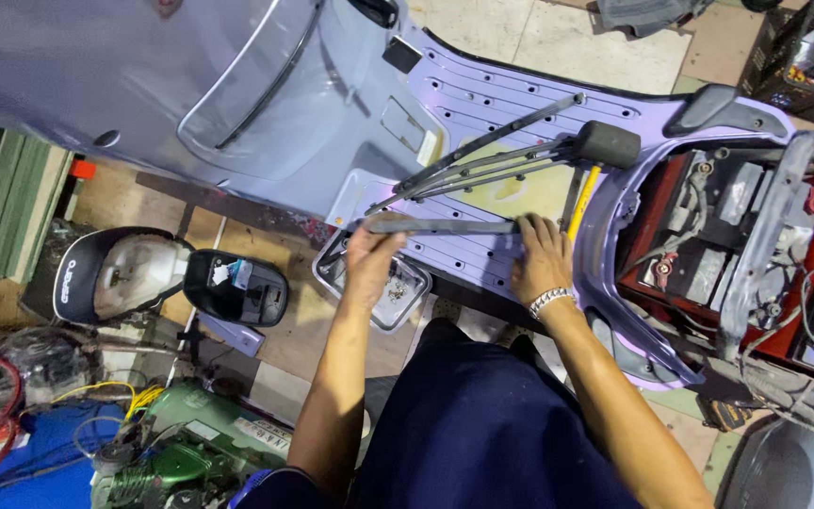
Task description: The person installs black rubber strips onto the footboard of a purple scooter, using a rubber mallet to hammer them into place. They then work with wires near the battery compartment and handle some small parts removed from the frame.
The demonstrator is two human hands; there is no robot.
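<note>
A green machine sits at the floor's bottom-left corner, a scooter seat and black helmet lying above it.

tray: contents too small | strip: ends under hands

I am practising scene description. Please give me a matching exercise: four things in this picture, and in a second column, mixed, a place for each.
Things:
1. dark strip
2. rubber mallet
3. metal tray
4. batteries

Places:
A. on the floor, under the left hand
B. in the open red compartment at the right
C. held flat on the lilac footboard by both hands, right hand at its end
D. lying on the footboard, above the right hand

Pairs: 1-C, 2-D, 3-A, 4-B
</note>
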